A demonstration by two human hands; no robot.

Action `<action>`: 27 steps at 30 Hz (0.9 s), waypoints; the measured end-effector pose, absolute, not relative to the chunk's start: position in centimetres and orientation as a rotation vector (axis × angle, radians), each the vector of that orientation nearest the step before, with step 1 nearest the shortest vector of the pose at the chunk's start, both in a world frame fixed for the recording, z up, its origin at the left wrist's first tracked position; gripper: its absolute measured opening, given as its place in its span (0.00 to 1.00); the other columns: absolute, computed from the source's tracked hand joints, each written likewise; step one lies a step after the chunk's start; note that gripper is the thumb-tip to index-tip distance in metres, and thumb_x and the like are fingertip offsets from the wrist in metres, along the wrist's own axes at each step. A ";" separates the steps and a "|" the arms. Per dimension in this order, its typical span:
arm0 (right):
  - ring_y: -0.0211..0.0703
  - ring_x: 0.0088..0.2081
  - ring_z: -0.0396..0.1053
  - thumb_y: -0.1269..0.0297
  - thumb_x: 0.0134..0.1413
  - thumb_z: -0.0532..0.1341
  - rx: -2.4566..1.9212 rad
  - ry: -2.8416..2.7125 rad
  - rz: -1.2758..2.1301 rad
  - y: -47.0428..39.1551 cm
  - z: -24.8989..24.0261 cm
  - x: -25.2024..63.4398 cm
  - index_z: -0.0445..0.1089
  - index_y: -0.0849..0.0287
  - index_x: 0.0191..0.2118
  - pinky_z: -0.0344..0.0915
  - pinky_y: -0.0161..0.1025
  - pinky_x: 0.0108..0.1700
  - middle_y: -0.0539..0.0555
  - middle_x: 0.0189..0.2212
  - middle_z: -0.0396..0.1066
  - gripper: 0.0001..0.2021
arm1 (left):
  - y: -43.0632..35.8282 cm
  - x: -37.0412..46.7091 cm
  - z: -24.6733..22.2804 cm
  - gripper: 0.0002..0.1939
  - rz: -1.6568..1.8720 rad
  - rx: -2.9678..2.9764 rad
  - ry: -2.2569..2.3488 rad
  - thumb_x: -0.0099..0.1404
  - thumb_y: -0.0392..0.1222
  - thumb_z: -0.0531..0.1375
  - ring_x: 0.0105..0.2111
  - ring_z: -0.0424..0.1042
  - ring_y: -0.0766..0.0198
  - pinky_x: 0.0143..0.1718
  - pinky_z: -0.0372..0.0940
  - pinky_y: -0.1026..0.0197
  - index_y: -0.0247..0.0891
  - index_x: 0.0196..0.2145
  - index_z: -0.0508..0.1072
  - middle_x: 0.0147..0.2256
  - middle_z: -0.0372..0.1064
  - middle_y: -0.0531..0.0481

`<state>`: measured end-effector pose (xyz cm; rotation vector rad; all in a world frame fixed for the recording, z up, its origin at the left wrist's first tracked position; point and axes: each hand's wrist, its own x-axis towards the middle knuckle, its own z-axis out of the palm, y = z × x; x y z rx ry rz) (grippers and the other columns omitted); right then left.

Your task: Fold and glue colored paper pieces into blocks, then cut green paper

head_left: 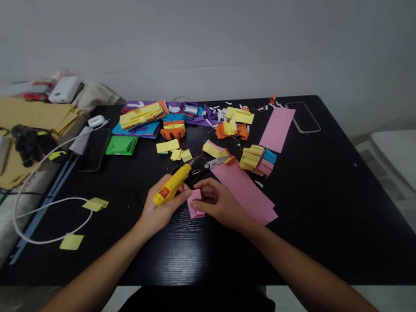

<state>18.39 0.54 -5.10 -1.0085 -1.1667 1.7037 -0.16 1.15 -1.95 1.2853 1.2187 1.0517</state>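
Observation:
My left hand (159, 208) is closed around a yellow glue gun (173, 184), whose nozzle points up and away from me. Its fingertips also come close to a small folded piece of pink paper (196, 206). Between thumb and fingers, my right hand (222, 204) pinches that pink piece just above the black table. A pair of scissors (215, 162) lies just beyond my hands. Larger pink paper sheets (244, 190) rest partly behind my right hand and forearm.
Bundles of cut coloured paper (252, 158) and scraps spread across the table (325, 210). A phone (95, 149) and a looped white cable (44, 242) lie at left. Brown envelopes (26, 116) are further left; a phone-shaped case (303, 117) sits at the far right, near a white stool (415, 155).

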 end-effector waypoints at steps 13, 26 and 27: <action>0.43 0.37 0.78 0.66 0.43 0.75 -1.047 -1.066 1.636 0.9 -5.5 18.5 0.70 0.55 0.43 0.76 0.46 0.46 0.48 0.33 0.77 0.21 | 2.0 -1.2 -1.8 0.16 1.209 1.170 1.326 0.59 0.47 0.71 0.26 0.71 0.69 0.33 0.68 0.64 0.40 0.32 0.68 0.33 0.71 0.55; 0.44 0.38 0.77 0.54 0.50 0.74 -1.082 -1.034 1.361 1.2 -4.8 19.1 0.74 0.54 0.39 0.78 0.46 0.47 0.51 0.37 0.76 0.15 | 1.7 -0.7 -2.1 0.15 1.180 1.246 1.361 0.57 0.47 0.73 0.28 0.75 0.63 0.28 0.71 0.63 0.40 0.31 0.71 0.29 0.73 0.53; 0.45 0.40 0.77 0.56 0.48 0.75 -1.093 -1.027 1.350 1.2 -4.8 19.1 0.75 0.54 0.39 0.77 0.46 0.49 0.51 0.37 0.77 0.15 | 1.6 -0.7 -2.1 0.15 1.176 1.252 1.358 0.57 0.47 0.73 0.29 0.76 0.63 0.28 0.71 0.63 0.40 0.31 0.72 0.29 0.73 0.53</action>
